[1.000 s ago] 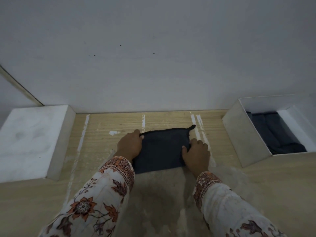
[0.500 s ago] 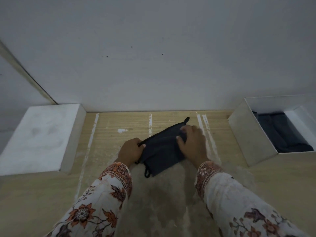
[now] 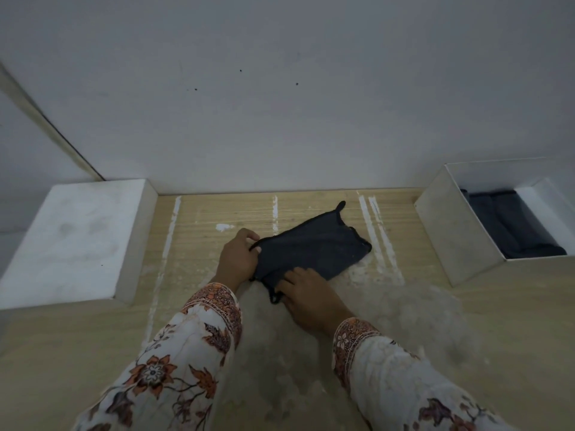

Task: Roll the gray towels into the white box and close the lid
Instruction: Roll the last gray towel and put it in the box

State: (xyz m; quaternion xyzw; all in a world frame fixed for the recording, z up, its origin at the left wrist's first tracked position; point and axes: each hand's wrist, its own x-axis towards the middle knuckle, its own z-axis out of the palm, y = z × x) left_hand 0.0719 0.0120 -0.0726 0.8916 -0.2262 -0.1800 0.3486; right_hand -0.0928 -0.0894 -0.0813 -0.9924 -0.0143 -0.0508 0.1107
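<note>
A dark gray towel (image 3: 314,247) lies folded and slanted on the wooden table, with a small loop at its far corner and another at its near corner. My left hand (image 3: 238,259) pinches the towel's left edge. At the near corner, my right hand (image 3: 306,295) has its fingers on the cloth beside the loop. The white box (image 3: 448,231) stands open at the right, and rolled gray towels (image 3: 510,231) lie inside it. Its white lid (image 3: 71,237) rests upside down at the left.
A white wall rises right behind the table (image 3: 77,353). White paint streaks mark the wood around the towel. Floral sleeves cover both forearms in the foreground.
The towel went from flat and square to folded narrower and turned on a slant. My right hand came from the towel's far right corner back to its near corner.
</note>
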